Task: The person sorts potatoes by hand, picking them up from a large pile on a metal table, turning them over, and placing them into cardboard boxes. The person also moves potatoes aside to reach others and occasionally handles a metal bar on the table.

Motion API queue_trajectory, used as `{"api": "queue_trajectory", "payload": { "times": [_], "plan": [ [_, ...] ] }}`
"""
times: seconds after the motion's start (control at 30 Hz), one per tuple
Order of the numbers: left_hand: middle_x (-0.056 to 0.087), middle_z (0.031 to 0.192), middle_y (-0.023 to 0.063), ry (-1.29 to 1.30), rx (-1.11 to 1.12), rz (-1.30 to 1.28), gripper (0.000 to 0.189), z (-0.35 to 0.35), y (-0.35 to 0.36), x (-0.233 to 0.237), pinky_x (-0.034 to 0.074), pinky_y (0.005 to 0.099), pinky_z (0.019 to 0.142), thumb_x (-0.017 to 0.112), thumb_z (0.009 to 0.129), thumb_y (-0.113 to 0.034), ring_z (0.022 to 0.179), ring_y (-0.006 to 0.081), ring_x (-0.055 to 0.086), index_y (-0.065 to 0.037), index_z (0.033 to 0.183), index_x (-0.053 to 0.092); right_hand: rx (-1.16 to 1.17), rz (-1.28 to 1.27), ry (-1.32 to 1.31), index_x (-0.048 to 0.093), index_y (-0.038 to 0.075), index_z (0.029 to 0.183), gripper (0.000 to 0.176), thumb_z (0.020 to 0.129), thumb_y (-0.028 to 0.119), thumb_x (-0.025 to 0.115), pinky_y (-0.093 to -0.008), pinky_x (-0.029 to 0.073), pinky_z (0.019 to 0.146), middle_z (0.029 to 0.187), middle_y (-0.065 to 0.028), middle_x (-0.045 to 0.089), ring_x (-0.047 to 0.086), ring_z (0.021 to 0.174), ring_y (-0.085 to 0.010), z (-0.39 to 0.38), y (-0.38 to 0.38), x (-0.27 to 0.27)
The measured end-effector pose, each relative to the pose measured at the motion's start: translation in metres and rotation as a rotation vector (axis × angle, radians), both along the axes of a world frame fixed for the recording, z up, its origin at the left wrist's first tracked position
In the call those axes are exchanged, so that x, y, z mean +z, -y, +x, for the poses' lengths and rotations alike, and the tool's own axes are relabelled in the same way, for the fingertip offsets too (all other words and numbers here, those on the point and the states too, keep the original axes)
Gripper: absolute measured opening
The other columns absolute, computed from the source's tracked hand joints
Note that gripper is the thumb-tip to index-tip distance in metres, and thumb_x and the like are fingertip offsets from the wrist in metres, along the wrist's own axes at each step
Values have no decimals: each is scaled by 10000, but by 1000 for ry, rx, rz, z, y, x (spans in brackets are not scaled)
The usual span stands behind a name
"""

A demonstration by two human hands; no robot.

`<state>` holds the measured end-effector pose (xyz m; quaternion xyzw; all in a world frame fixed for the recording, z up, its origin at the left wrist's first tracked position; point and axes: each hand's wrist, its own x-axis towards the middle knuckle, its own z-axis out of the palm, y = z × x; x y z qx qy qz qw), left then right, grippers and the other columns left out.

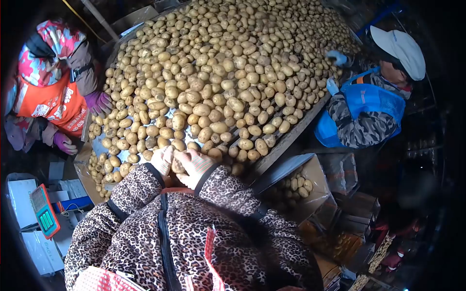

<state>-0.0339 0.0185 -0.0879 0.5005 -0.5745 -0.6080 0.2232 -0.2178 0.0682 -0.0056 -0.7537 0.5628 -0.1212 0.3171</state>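
My left hand [162,161] and my right hand [195,166], both in pale gloves, meet at the near edge of a large potato heap. Between them is a potato [177,166], with the fingers of both hands curled round its sides. Loose potatoes [178,145] lie just beyond my fingertips. The heap [228,63] covers most of the sorting table and rises toward the back. Leopard-print sleeves reach down to both wrists; my palms are hidden.
On the left stands a person in an orange apron [60,104]; on the right, another in a blue apron [361,114]. A cardboard box [318,179] holds potatoes beside the table's wooden edge [291,133]. A scale [44,213] sits among boxes at left.
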Motion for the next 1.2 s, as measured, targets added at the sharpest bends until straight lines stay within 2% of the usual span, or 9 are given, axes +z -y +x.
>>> {"api": "queue_trajectory", "payload": {
  "times": [0.07, 0.27, 0.4, 0.57, 0.7, 0.8, 0.93, 1.03, 1.2],
  "plan": [
    [655, 925, 81, -412, 294, 422, 398, -4, -2, -5, 560, 355, 658, 530, 949, -398, 818, 213, 654, -53, 1146, 559, 60, 26, -26, 391, 206, 1350, 663, 750, 208, 671, -446, 505, 834, 1214, -190, 467, 586, 1001, -359, -7, 9, 1],
    [649, 968, 69, -369, 370, 231, 342, 32, 22, -1, 554, 326, 697, 622, 911, -247, 770, 175, 647, -54, 1183, 543, -406, 37, -96, 428, 141, 1346, 593, 784, 87, 611, -429, 459, 989, 1390, -227, 371, 484, 1195, -374, -125, 110, -20],
    [662, 885, 76, -405, 393, 445, 203, 28, 14, -1, 551, 296, 644, 642, 877, -76, 727, 175, 648, -21, 1070, 616, -746, -50, -328, 373, 150, 1387, 609, 850, 354, 577, -477, 354, 1054, 1392, -239, 366, 359, 1288, -403, -218, 175, -110],
    [656, 841, 70, -464, 375, 573, 217, 8, 16, 14, 513, 274, 549, 670, 871, -141, 638, 158, 620, -31, 1052, 623, -542, 204, -132, 462, 167, 1293, 505, 857, 406, 545, -472, 457, 946, 1349, -183, 408, 525, 1117, -376, -169, 148, -76],
    [652, 817, 51, -324, 350, 569, 203, -4, 19, 18, 503, 270, 569, 648, 892, -153, 655, 134, 601, -20, 1045, 640, -8, -421, -54, 605, 96, 1122, 338, 838, 278, 615, -428, 480, 945, 1137, -183, 597, 582, 1074, -327, -157, 109, -84],
    [652, 790, 47, -304, 349, 568, 226, -2, 13, 12, 486, 263, 518, 656, 887, -168, 619, 133, 599, -15, 1052, 641, -610, 225, 122, 623, 86, 1111, 298, 862, 249, 597, -422, 495, 925, 1152, -189, 615, 611, 1033, -315, -177, 153, -22],
    [644, 722, 34, -330, 295, 586, 284, -5, 16, 12, 441, 238, 433, 667, 880, -266, 521, 129, 587, -26, 1030, 643, -447, 342, -417, 442, 118, 1307, 580, 824, 376, 633, -435, 461, 960, 1219, -224, 570, 571, 1099, -367, -187, 208, -93],
    [614, 643, 14, -264, 281, 559, 350, -10, 21, 25, 415, 225, 400, 654, 883, -354, 446, 123, 554, -35, 1028, 642, -505, 81, -118, 487, 74, 1214, 517, 795, 321, 663, -431, 478, 919, 1129, -226, 611, 599, 1045, -367, -186, 193, -102],
    [624, 962, 79, -143, 182, 270, 380, -28, 43, 62, 506, 275, 732, 518, 959, -324, 834, 147, 594, -12, 1171, 562, -196, -49, 119, 531, 70, 1199, 515, 773, 286, 724, -416, 532, 791, 972, -214, 660, 645, 926, -361, -111, 119, -9]
  ]
}}
